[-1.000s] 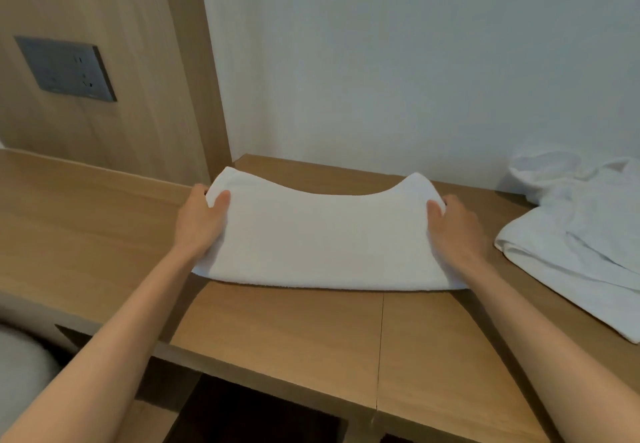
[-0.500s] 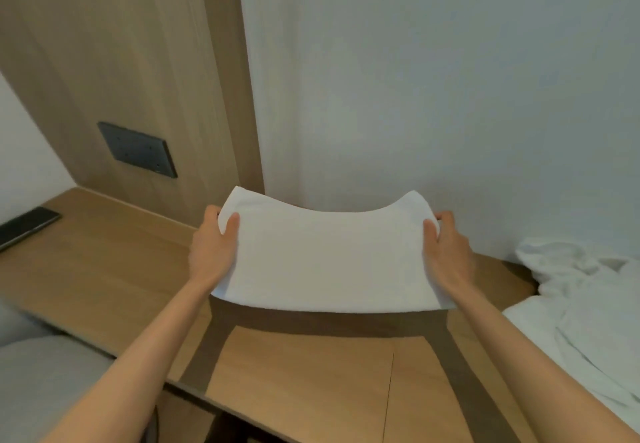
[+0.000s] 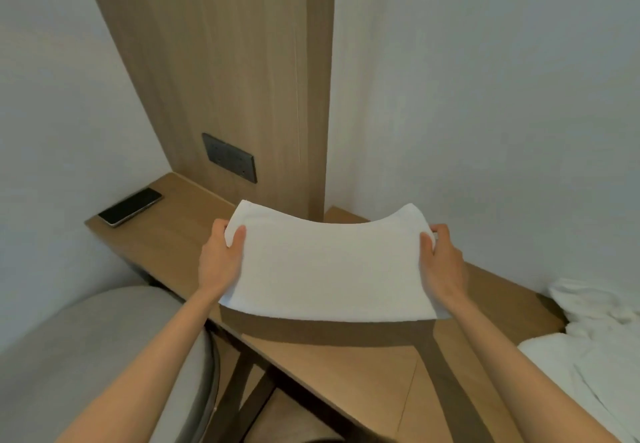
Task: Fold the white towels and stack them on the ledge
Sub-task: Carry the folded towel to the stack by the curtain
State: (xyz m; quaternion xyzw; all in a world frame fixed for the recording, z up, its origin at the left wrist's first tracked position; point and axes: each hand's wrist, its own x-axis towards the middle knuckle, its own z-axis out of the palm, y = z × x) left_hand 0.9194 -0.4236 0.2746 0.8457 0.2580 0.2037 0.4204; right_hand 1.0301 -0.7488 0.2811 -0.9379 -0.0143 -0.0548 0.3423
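**The folded towel is off the tabletop now**

The folded towel (image 3: 329, 266) lay flat on the tabletop (image 3: 346, 366) a second ago. Now it is up in the air, and its dark shadow falls on the wood below it. It sags a little in the middle.

The left hand (image 3: 220, 262) holds its left end and the right hand (image 3: 445, 262) holds its right end. Each thumb lies on top of the cloth. The other fingers (image 3: 440, 231) curl round the edge and go under it, so both hands grip the towel tight.

The view has turned to the left too. A dark phone (image 3: 131, 207) now shows at the far left end of the wood, under a grey socket plate (image 3: 229, 157).

This likely means the folding of this towel is done and it is on its way to the ledge. No towel is stacked over there yet. A messy pile of white towels (image 3: 595, 338) waits at the right, so there is more to fold.
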